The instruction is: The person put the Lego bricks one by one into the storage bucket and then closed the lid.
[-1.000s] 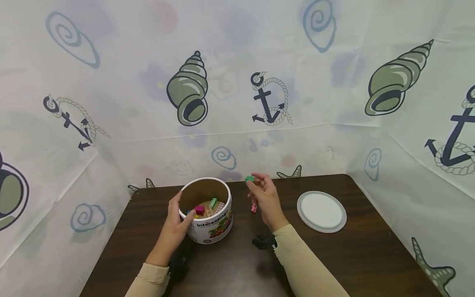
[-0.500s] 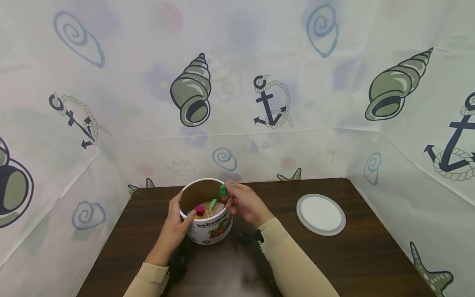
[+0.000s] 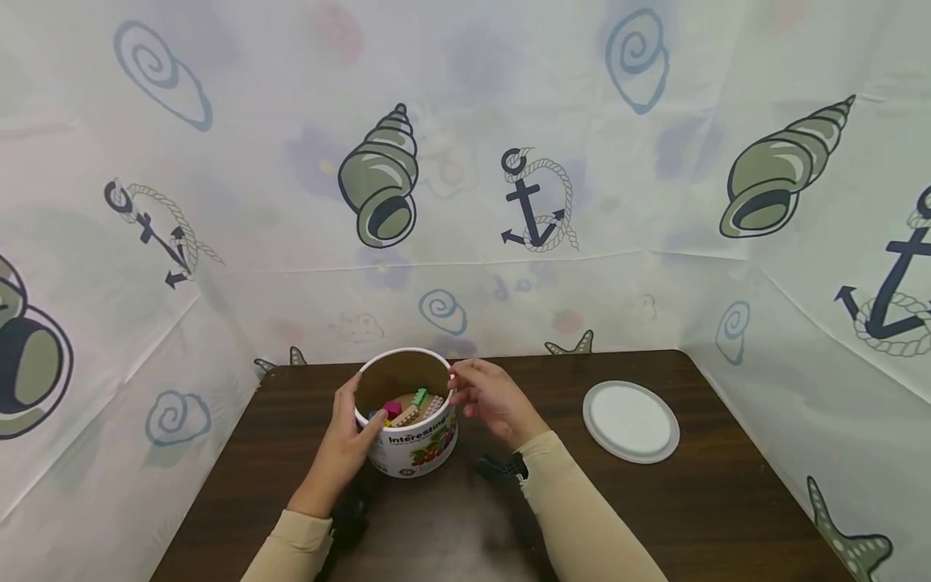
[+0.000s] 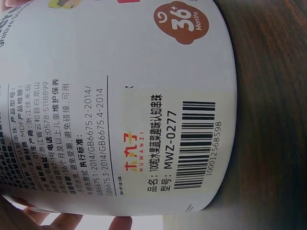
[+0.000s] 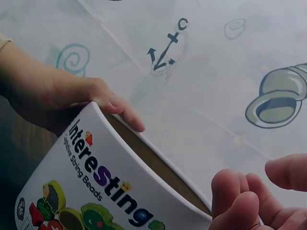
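A white round tub (image 3: 407, 461) with "Interesting" printed on it stands on the table. Several toy bricks lie inside it, among them a green brick (image 3: 419, 397), a magenta brick (image 3: 393, 409) and tan pieces (image 3: 405, 416). My left hand (image 3: 347, 432) grips the tub's left side, its thumb on the near rim. At the opposite rim my right hand (image 3: 498, 402) has its fingers bent and its thumb apart from them. Between that thumb and the fingers (image 5: 235, 211) no brick shows in the right wrist view; the palm is hidden.
To the right on the dark wooden table (image 3: 567, 517) lies a round white lid (image 3: 631, 422). Cloth printed with shells and anchors (image 3: 529, 198) hangs around the table's back and sides.
My right hand has moved left to the tub's rim, and the green brick it pinched is out of its fingers. The left hand has kept its hold on the tub.
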A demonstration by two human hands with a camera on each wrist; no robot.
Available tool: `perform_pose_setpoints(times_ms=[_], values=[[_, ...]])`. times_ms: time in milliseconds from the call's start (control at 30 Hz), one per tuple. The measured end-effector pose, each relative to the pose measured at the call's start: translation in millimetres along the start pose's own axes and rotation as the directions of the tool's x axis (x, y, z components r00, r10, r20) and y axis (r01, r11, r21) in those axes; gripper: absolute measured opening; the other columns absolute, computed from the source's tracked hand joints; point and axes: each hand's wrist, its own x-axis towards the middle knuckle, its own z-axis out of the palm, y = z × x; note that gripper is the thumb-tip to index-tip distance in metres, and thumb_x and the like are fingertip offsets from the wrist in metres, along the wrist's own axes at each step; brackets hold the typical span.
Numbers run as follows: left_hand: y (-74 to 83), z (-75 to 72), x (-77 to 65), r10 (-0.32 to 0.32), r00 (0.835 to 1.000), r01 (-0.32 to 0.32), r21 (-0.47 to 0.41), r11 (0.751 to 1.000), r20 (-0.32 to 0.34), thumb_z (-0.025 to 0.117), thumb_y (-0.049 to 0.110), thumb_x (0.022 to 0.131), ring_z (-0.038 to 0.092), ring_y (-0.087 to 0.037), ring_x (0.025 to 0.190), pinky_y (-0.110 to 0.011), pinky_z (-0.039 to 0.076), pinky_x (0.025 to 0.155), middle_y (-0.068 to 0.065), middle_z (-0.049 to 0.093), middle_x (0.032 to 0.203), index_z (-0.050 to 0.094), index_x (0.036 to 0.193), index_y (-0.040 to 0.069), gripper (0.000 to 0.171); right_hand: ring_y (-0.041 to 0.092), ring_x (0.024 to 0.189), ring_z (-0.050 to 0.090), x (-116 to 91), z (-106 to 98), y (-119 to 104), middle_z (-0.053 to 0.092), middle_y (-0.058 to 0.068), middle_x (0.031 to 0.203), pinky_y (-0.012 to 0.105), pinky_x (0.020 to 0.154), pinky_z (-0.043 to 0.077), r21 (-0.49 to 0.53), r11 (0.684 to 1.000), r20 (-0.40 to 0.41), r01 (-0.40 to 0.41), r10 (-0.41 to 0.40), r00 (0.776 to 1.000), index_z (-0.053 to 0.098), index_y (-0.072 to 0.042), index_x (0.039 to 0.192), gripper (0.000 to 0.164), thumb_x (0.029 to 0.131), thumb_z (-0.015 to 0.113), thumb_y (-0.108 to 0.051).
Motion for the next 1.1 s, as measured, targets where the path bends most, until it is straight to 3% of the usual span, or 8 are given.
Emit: perform_pose_setpoints(times_ms=[233,567,800,1033,1100], values=[[-1.5,0.0,-0.2,0.010,1.000,-0.010,0.007,1.000,-0.006,0.067,0.045,0.107,0.039,-0.047,0.154,-0.077,0.030,0.124,-0.017,0.024,0.173,0.014,0.175,0.022,0.089,0.014,0.078,0.063,-1.4,-7.6,0.9,0.066,0.001,0.096,0.024,0.058,0.047,0.014,1.000,-0.021,0.026,-0.026,0.999,0.064,0.000,0.124,0.029,0.113,0.060,-0.026],[-1.6,-0.2,-0.8,0.015,1.000,-0.015,0.009,1.000,-0.006,0.067,0.044,0.107,0.039,-0.047,0.155,-0.077,0.029,0.124,-0.018,0.023,0.173,0.014,0.175,0.021,0.089,0.013,0.073,0.060,-6.3,-17.5,-2.9,0.062,-0.001,0.092,0.023,0.055,0.045,-0.004,0.999,-0.046,0.053,-0.053,0.998,0.067,-0.010,0.111,0.017,0.113,0.059,-0.025],[-2.5,-0.3,-0.1,0.027,1.000,-0.027,0.008,1.000,-0.010,0.067,0.043,0.107,0.039,-0.048,0.154,-0.078,0.030,0.123,-0.019,0.024,0.173,0.015,0.175,0.020,0.089,0.012,0.067,0.056,-7.5,-27.6,-2.9,0.061,-0.002,0.090,0.025,0.049,0.037,-0.008,0.999,-0.068,0.051,-0.052,0.996,0.067,-0.013,0.107,0.015,0.113,0.059,-0.025],[-2.2,1.4,-0.4,0.034,0.999,-0.034,0.004,0.999,-0.012,0.068,0.040,0.108,0.038,-0.046,0.155,-0.077,0.029,0.124,-0.019,0.025,0.172,0.016,0.175,0.018,0.088,0.016,0.067,0.056,-3.2,-50.0,18.7,0.059,0.003,0.088,0.026,0.057,0.044,-0.093,0.995,-0.141,0.029,-0.042,0.989,0.065,-0.006,0.113,0.016,0.112,0.060,-0.021],[-2.7,0.9,-0.3,0.028,1.000,-0.028,0.004,1.000,-0.011,0.067,0.041,0.108,0.038,-0.047,0.154,-0.077,0.029,0.124,-0.019,0.024,0.173,0.015,0.175,0.019,0.088,0.016,0.067,0.057,0.1,-59.3,30.1,0.059,0.006,0.089,0.025,0.058,0.045,-0.134,0.991,-0.157,0.018,-0.039,0.987,0.062,-0.005,0.122,0.019,0.111,0.062,-0.021]])
